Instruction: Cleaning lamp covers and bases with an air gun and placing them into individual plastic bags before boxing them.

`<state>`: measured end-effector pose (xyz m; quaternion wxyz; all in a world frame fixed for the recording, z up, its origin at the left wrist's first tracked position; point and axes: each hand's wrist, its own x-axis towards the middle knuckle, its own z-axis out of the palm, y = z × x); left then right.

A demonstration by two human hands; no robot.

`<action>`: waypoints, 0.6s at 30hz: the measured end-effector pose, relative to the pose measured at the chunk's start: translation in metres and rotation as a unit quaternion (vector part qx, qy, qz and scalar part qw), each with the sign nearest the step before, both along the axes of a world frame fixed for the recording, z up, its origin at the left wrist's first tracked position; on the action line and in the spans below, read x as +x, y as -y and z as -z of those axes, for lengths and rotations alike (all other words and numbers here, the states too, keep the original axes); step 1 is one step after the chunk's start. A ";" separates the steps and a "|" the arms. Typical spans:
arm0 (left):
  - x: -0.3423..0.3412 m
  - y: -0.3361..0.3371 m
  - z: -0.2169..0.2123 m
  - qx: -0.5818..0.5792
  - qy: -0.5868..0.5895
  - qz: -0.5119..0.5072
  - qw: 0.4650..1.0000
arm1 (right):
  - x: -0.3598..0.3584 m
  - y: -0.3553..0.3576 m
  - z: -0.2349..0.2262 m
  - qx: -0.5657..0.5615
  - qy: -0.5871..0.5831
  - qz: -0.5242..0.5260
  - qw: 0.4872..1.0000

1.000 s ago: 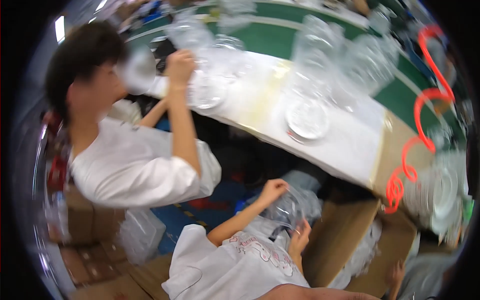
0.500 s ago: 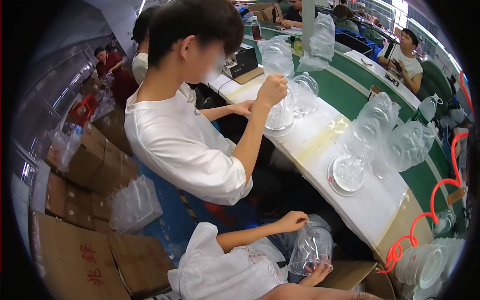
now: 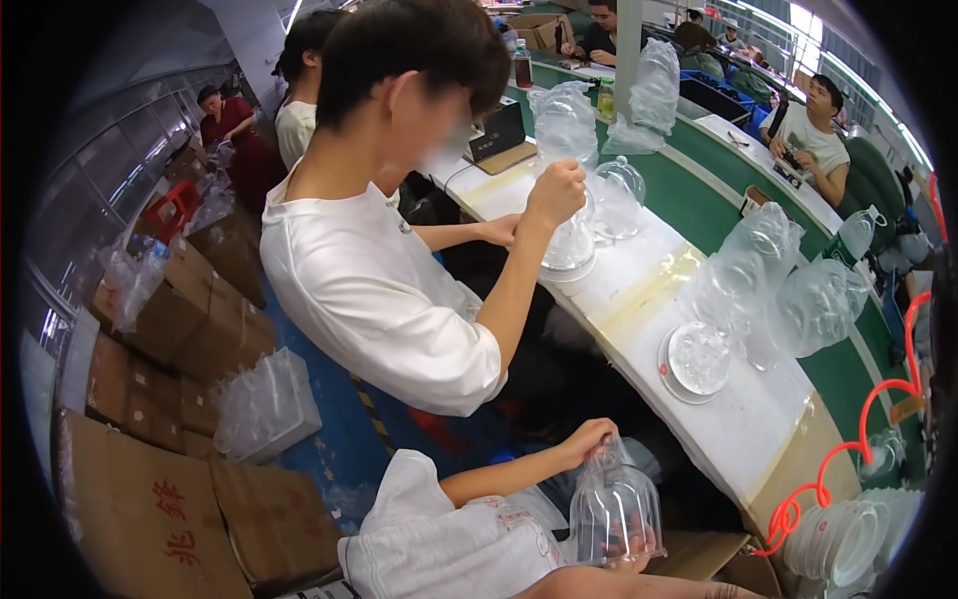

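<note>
Low in the picture, my left hand (image 3: 593,437) is closed on a clear plastic bag (image 3: 606,456), gathered at the top of a transparent dome cover (image 3: 609,509). My right hand (image 3: 629,551) is at the dome's lower rim, with some fingers showing through its clear wall; it appears to hold the dome from below. The dome stands nearly upright between my hands, above a cardboard box (image 3: 699,552). On the white table (image 3: 738,439) to the right lies a round white base (image 3: 696,361) with a clear piece on it.
Beside me a co-worker in white (image 3: 379,290) holds a closed hand over another dome (image 3: 571,240). Bagged domes (image 3: 748,270) stand farther along the table. A red coiled hose (image 3: 824,484) hangs at right, near stacked white rings (image 3: 843,539). Cardboard boxes (image 3: 150,499) fill the left side.
My left hand has drawn the bag up into a taut gather above the dome. The dome has shifted slightly left, and my right hand now shows through its wall. The view has tilted slightly.
</note>
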<state>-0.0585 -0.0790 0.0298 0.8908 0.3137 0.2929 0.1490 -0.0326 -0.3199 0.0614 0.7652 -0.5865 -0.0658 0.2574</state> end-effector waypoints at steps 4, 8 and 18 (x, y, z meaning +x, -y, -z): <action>-0.004 0.007 -0.037 0.161 -0.013 0.001 0.987 | -0.002 -0.008 -0.001 -0.067 0.099 0.029 0.992; -0.014 0.022 -0.045 0.553 -0.004 -0.012 0.833 | 0.001 -0.011 0.003 -0.097 0.084 0.048 0.991; -0.028 0.019 -0.011 0.282 0.026 0.064 0.957 | 0.000 -0.006 -0.001 -0.134 0.048 0.036 0.989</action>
